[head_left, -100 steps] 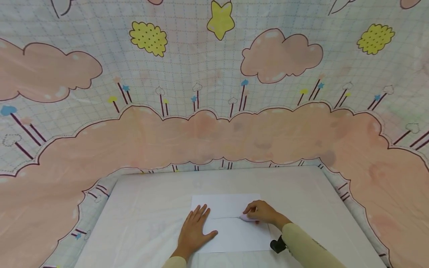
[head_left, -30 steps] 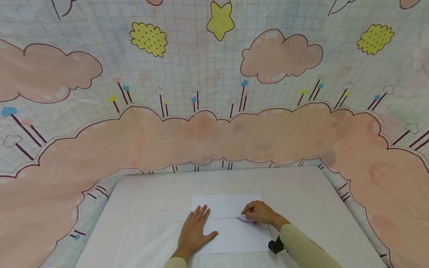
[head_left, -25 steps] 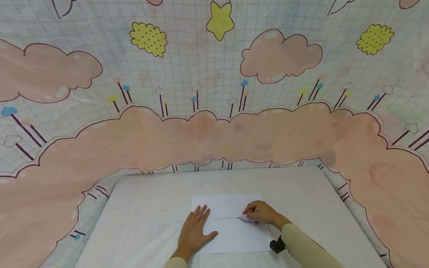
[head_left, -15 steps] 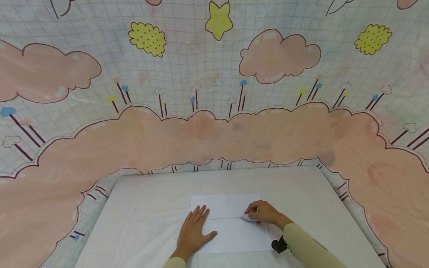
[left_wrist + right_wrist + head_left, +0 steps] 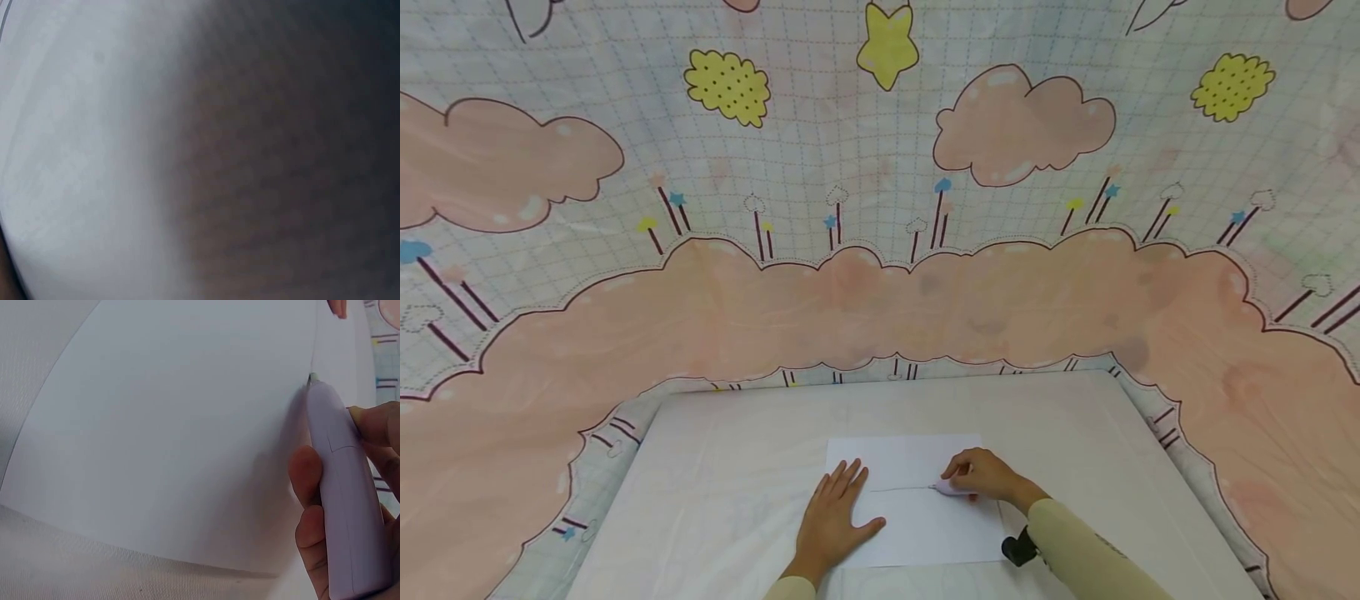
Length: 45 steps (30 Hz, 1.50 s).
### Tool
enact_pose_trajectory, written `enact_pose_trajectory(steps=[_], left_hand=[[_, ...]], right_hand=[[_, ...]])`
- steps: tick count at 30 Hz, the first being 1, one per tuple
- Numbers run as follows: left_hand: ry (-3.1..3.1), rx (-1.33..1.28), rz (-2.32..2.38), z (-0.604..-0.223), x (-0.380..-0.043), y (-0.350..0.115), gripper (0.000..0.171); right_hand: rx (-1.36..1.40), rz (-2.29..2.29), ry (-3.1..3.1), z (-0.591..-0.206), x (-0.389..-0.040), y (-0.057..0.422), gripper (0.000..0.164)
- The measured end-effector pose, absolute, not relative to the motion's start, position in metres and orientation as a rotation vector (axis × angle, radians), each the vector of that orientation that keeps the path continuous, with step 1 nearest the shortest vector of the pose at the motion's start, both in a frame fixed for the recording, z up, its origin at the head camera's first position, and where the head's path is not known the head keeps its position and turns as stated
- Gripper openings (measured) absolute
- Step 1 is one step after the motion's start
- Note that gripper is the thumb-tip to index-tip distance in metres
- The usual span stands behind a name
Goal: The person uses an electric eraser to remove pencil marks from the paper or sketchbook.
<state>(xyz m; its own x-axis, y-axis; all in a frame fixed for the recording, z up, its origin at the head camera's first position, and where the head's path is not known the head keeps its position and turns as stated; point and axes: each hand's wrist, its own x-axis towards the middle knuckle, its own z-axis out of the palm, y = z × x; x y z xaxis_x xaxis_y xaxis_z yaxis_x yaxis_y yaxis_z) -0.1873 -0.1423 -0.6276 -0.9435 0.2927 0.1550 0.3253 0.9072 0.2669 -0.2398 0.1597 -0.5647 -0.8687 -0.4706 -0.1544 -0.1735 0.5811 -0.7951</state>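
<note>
On the white sheet of paper [image 5: 932, 533] lies my left hand [image 5: 833, 523], flat with straight, spread fingers over its left side. My right hand [image 5: 988, 473] grips a lavender electric eraser [image 5: 350, 506], its thick body pinched between thumb and fingers. The small pale tip [image 5: 314, 377] meets a thin dark line [image 5: 898, 489] on the paper, which runs from the tip toward the left hand. The left wrist view is a dark blur beside white, with no finger told apart. The right wrist view shows fingers on both sides of the body.
The paper rests on a white-covered table [image 5: 737, 467]. Behind and around it hangs a printed cloth [image 5: 850, 308] with clouds and stars. A black heart-shaped piece [image 5: 1018, 547] sits at my right wrist.
The right hand and the eraser have shifted slightly right and then back left along the line. My left hand stays in place. The view has drifted a little.
</note>
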Motion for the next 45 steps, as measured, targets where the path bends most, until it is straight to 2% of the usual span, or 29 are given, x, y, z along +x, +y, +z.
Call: enact_pose_trajectory(steps=[14, 33, 45], left_hand=[[-2.949, -0.481, -0.442, -0.630, -0.189, -0.143, 0.089], [-2.954, -0.478, -0.444, -0.627, -0.189, -0.146, 0.089], [-2.917, -0.504, -0.462, -0.626, -0.188, -0.144, 0.088]], right_hand=[[-0.565, -1.173, 2.458, -0.566, -0.242, 0.153, 0.011], [-0.539, -1.184, 2.459, -0.560, -0.239, 0.167, 0.012], [-0.551, -1.197, 2.442, -0.563, -0.241, 0.156, 0.012]])
